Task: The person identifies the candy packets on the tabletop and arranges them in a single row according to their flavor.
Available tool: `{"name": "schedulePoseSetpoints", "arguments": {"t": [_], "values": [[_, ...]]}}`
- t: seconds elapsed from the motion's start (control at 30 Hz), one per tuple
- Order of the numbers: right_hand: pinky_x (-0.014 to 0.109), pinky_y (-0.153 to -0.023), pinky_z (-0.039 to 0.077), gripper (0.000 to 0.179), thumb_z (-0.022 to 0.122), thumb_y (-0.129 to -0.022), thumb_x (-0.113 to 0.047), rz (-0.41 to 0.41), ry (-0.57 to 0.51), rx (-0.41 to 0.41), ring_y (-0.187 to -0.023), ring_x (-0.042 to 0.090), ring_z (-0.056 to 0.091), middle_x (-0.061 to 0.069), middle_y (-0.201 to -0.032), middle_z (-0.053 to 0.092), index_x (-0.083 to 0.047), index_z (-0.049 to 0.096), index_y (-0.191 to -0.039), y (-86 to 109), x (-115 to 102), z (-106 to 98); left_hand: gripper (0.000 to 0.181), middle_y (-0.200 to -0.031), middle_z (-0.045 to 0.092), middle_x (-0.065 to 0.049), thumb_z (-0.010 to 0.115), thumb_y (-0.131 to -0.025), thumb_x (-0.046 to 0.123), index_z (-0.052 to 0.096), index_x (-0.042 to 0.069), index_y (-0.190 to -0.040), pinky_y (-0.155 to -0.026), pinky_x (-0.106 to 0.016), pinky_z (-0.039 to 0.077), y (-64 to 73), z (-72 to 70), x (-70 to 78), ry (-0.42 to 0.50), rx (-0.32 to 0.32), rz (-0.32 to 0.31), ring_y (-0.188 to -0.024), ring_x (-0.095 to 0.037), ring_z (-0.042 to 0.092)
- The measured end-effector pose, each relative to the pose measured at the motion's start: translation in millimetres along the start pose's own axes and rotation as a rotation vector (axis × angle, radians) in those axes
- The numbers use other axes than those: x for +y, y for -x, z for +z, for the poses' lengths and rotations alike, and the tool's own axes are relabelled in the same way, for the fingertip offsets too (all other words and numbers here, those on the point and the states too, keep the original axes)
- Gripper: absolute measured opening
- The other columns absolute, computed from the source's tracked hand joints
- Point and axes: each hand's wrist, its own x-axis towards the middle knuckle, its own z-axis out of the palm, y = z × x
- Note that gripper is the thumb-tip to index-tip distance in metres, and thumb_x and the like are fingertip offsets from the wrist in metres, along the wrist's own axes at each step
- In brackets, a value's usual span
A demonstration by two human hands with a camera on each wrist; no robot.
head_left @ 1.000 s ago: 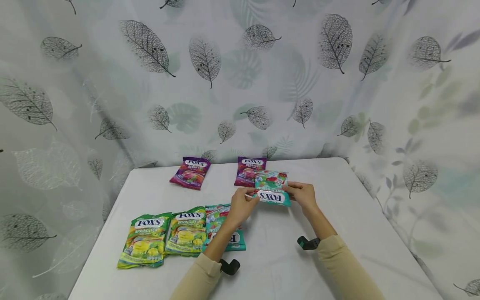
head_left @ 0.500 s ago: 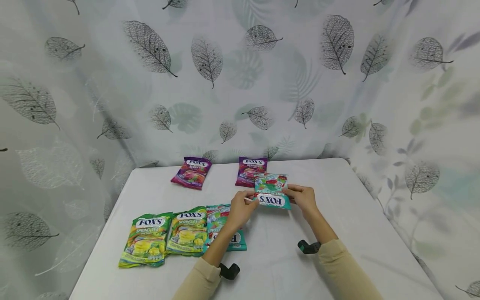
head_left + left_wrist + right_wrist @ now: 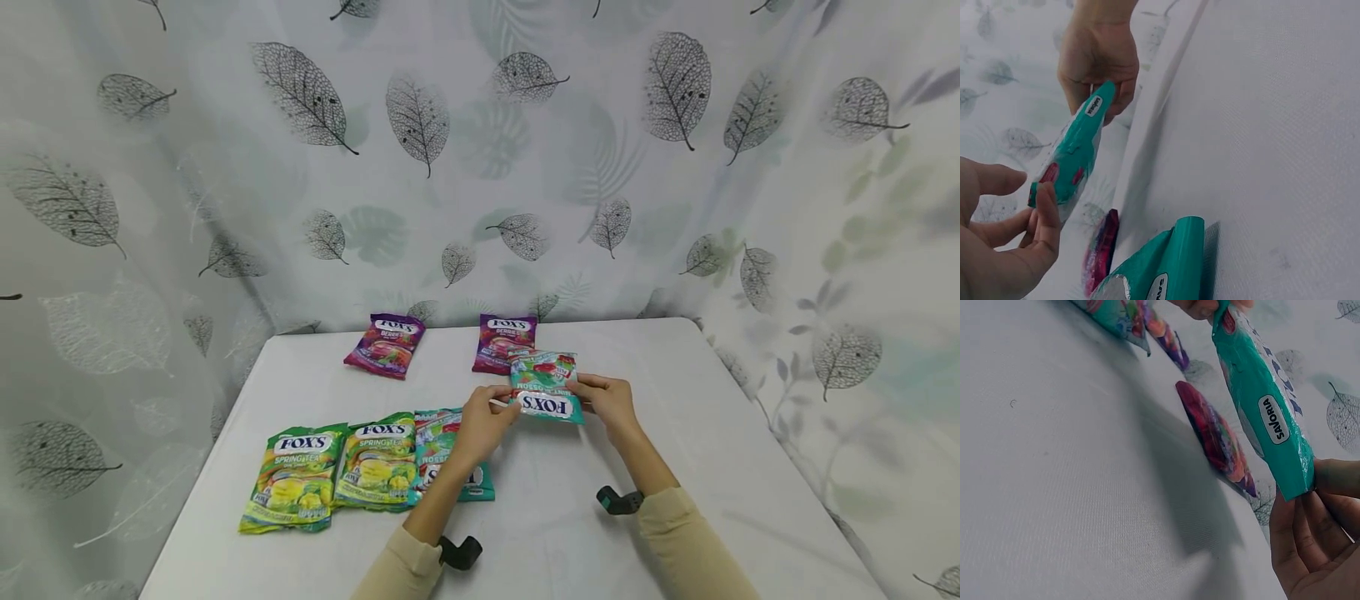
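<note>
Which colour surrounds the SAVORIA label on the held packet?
Teal surrounds the label on the packet; the right wrist view shows it best.

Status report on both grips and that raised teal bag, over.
Left grip and right grip pinching opposite sides of teal bag. Bag raised off white table. Nothing seen blocking; one purple bag lies beyond.

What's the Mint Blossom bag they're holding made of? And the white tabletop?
The held Mint Blossom bag: probably thin plastic film, glossy, because it has crinkles and bright glints.
The white tabletop: maybe cloth or textured plastic, matte, with a fine woven-looking grain.
</note>
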Motion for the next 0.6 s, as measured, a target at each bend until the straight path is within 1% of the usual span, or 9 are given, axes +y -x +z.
{"name": "schedulePoseSetpoints", "arguments": {"t": [0.17, 0.3, 0.43, 0.5, 0.6], "values": [[0.027, -0.074, 0.060, 0.042, 0.079, -0.095, -0.024, -0.007, 0.002, 0.001, -0.083, 0.013, 0.072, 0.015, -0.115, 0.076, 0.001, 0.072, -0.128, 3.2, 0, 1, 0.036, -0.112, 0.061, -0.010, 0.071, -0.101, 0.022, 0.069, 0.000, -0.129, -0.070, -0.027, 0.057, 5.5, -0.3, 0.0, 0.020, 0.004, -0.002, -0.089, -0.016, 0.067], [0.029, -0.076, 0.061, 0.043, 0.079, -0.095, -0.022, 0.001, 0.000, -0.004, -0.082, 0.013, 0.073, 0.016, -0.116, 0.076, 0.003, 0.071, -0.129, 7.4, 1, 2, 0.035, -0.111, 0.062, -0.012, 0.071, -0.100, 0.021, 0.069, -0.001, -0.127, -0.069, -0.026, 0.056, 9.5, -1.0, -2.2, 0.028, 0.011, 0.004, -0.087, -0.016, 0.067], [0.028, -0.076, 0.060, 0.042, 0.078, -0.096, -0.022, 0.005, -0.002, -0.006, -0.082, 0.013, 0.072, 0.017, -0.118, 0.075, 0.003, 0.071, -0.129, 10.8, 2, 2, 0.035, -0.112, 0.062, -0.015, 0.071, -0.100, 0.020, 0.069, -0.003, -0.127, -0.068, -0.025, 0.056, 13.2, -1.0, -4.2, 0.039, 0.017, 0.026, -0.087, -0.017, 0.069], [0.028, -0.076, 0.060, 0.043, 0.079, -0.095, -0.024, -0.002, -0.003, -0.013, -0.083, 0.012, 0.072, 0.017, -0.119, 0.075, 0.003, 0.071, -0.129, 12.4, 3, 2, 0.036, -0.112, 0.062, -0.014, 0.071, -0.100, 0.019, 0.068, -0.004, -0.127, -0.067, -0.025, 0.056, 15.5, -0.8, -5.5, 0.045, 0.020, 0.030, -0.087, -0.016, 0.069], [0.029, -0.077, 0.061, 0.044, 0.080, -0.094, -0.024, -0.007, -0.009, -0.020, -0.084, 0.012, 0.073, 0.017, -0.118, 0.075, 0.003, 0.072, -0.128, 14.5, 4, 2, 0.036, -0.112, 0.063, -0.013, 0.071, -0.100, 0.020, 0.068, -0.003, -0.128, -0.065, -0.025, 0.055, 20.1, -0.2, -8.0, 0.043, 0.030, 0.019, -0.086, -0.015, 0.068]]}}
